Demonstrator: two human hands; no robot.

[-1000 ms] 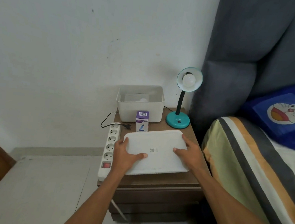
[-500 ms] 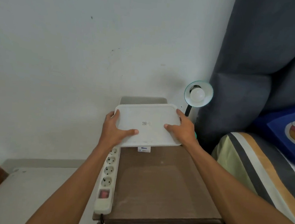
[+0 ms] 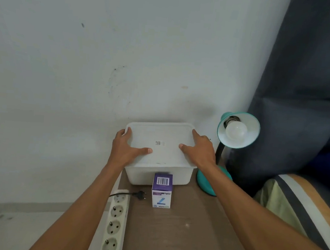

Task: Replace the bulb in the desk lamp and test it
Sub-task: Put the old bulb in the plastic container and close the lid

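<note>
Both hands, left (image 3: 125, 148) and right (image 3: 199, 152), are lying spread flat on the white plastic lid (image 3: 159, 144) covering the far tub. The teal gooseneck desk lamp (image 3: 238, 130) is standing right beside it, round white bulb (image 3: 236, 130) fitted.

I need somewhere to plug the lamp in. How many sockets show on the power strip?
4 on the power strip, in a row from beside the loose plug toward the frame's bottom; more may lie out of view.
</note>
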